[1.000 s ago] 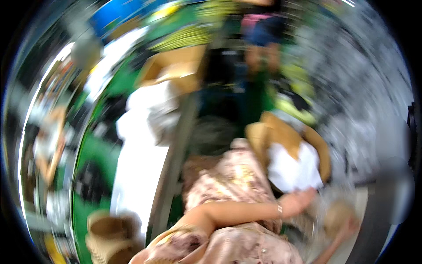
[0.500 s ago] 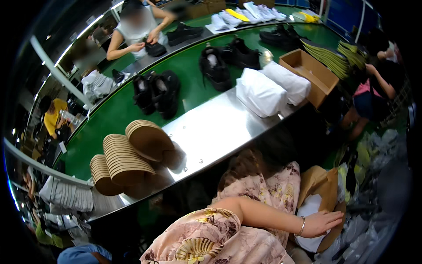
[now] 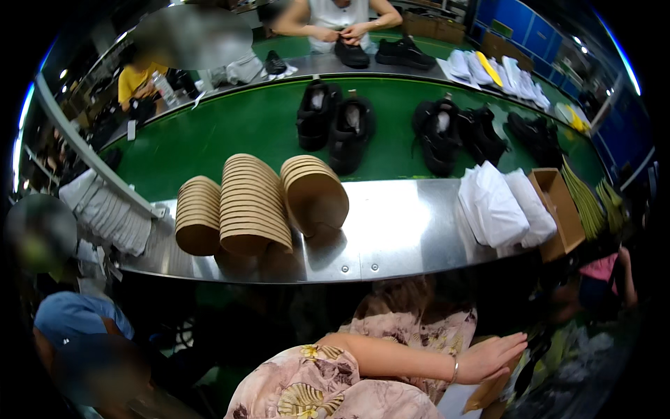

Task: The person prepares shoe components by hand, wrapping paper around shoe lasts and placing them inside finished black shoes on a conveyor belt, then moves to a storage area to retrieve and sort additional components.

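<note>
My left arm, in a pink floral sleeve with a bracelet at the wrist, reaches across my lap to the right. My left hand (image 3: 488, 358) is stretched flat, back up, with fingers straight and near together. It lies over or just above brown paper or card (image 3: 486, 395) beside a white sheet (image 3: 457, 399). Whether the palm touches them is hidden. Nothing shows in its grasp. My right hand is out of view. On the metal ledge (image 3: 405, 216) before me stand stacks of tan curved board pieces (image 3: 255, 209) and white wrapped bundles (image 3: 494, 209).
Behind the ledge runs a green belt (image 3: 209, 133) with several black shoes (image 3: 351, 133). An open cardboard box (image 3: 556, 216) and green layered pieces (image 3: 583, 199) stand right. Across the belt, a person's hands (image 3: 342, 33) work on a black shoe (image 3: 351, 54). Another person in blue (image 3: 80, 318) is lower left.
The view has swung left and levelled, so the ledge lies straighter across. My left hand appears higher and slightly further left, still flat. The person across keeps hands on the shoe.
</note>
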The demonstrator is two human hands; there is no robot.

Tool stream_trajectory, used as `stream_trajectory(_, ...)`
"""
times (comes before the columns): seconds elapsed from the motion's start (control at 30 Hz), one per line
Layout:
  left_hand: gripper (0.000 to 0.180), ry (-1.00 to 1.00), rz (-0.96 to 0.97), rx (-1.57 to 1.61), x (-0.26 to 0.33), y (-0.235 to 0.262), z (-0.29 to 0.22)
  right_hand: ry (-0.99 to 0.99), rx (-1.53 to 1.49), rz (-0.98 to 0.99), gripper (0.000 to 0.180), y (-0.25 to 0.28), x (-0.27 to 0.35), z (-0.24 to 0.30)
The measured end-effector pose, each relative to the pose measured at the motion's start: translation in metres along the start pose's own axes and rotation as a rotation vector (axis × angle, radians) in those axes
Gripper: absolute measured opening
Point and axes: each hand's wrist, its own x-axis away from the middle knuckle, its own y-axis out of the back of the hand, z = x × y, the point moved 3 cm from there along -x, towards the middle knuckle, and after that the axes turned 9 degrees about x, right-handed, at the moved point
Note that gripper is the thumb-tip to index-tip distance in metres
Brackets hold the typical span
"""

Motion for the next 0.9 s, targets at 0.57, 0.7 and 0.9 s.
stream_trajectory(0.57,0.059,-0.044,-0.554,-0.431,0.013,0.078,-0.010,0.287,0.217,0.529,0.042,0.016,-0.084,-0.028)
stream_trajectory(0.7,0.051,0.059,-0.746,-0.632,0.056,0.107,-0.029,0.374,0.284,0.605,0.041,0.024,-0.105,-0.044)
stream_trajectory(0.9,0.025,0.592,-0.927,-1.176,0.221,0.105,-0.054,0.464,0.377,0.674,0.040,0.036,-0.125,-0.061)
